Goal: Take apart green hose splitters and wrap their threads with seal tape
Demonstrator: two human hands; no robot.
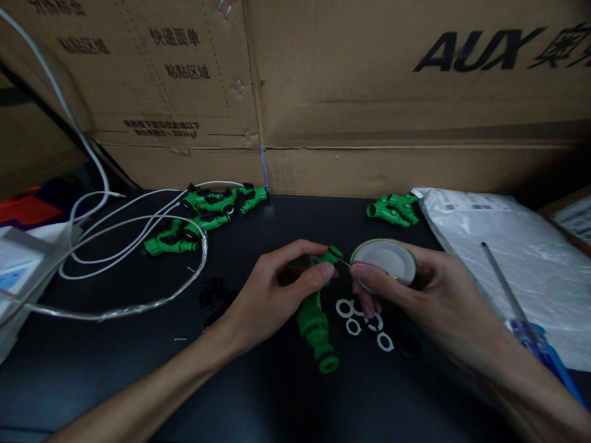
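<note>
My left hand [286, 286] is closed around a green plastic hose connector [316, 332], a branched piece whose lower end hangs toward me. Thumb and fingers pinch its upper end. Close on its right, my right hand [410, 277] grips a shallow round white lid [385, 261] with a yellowish-green rim. A thin metal pin [344, 263] runs from the right fingertips to the connector's upper end; whether it enters the connector I cannot tell. Several white ring-shaped washers [353, 326] lie on the dark table beneath the right hand, partly hidden by its fingers.
Several green connectors with black parts [207, 209] lie at back left among white cables [129, 252]. More green pieces [394, 209] sit at back right beside a white padded bag [498, 264], with a screwdriver [521, 314] on it. Small black parts [215, 298] lie left. A cardboard box [323, 80] stands behind.
</note>
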